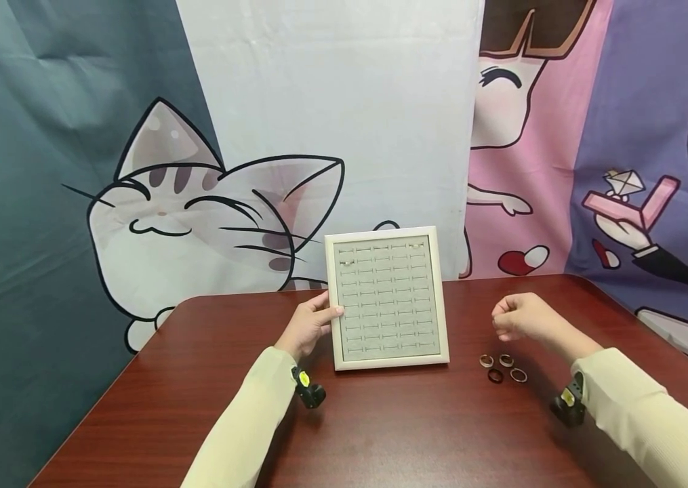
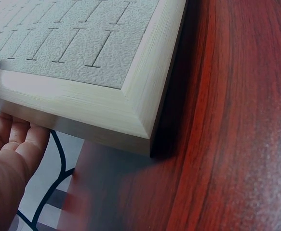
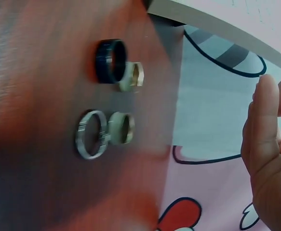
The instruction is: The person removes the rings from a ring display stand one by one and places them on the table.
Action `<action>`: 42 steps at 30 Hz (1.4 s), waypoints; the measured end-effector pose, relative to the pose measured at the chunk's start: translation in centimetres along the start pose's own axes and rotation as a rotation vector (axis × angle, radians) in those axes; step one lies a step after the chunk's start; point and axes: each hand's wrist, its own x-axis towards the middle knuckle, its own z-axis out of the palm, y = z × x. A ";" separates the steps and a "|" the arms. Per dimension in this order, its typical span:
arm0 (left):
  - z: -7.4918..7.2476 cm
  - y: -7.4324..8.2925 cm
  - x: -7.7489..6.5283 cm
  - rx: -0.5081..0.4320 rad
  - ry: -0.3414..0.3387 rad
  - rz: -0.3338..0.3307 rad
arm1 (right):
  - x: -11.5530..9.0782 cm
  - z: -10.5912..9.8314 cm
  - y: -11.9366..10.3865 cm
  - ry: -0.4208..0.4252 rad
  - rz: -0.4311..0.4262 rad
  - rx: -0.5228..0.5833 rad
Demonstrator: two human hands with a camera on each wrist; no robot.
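Observation:
My left hand (image 1: 308, 324) grips the left edge of a framed ring display board (image 1: 388, 298), thumb in front and fingers behind. The board leans upright on the table, its grey padded face lined with slots. One ring (image 1: 347, 263) sits in a slot at the upper left and another ring (image 1: 416, 246) at the top right. To the right of the board, my right hand (image 1: 527, 317) is raised with bent fingers; whether anything lies between the fingertips is hidden. Below it on the table lie a dark ring (image 3: 111, 61), a thin silver ring (image 3: 91, 134) and two wider pale-gold rings (image 1: 506, 360).
The reddish-brown wooden table (image 1: 417, 434) extends around the board and the loose rings. A printed cloth backdrop (image 1: 331, 102) with cartoon figures hangs behind the table's far edge. Dark devices are strapped to both wrists.

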 end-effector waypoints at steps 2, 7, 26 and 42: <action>0.0 0.0 0.0 -0.003 -0.001 0.001 | 0.4 0.0 -0.5 0.011 -0.005 0.014; 0.0 0.1 0.0 -0.004 -0.001 -0.001 | 1.5 0.3 -2.0 0.030 -0.037 -0.011; 0.0 0.4 -0.1 0.007 -0.011 -0.022 | 5.9 2.1 -8.0 0.116 -0.077 -0.052; -0.1 0.3 0.1 -0.004 -0.014 -0.024 | 8.6 4.0 -12.7 0.201 -0.127 -0.205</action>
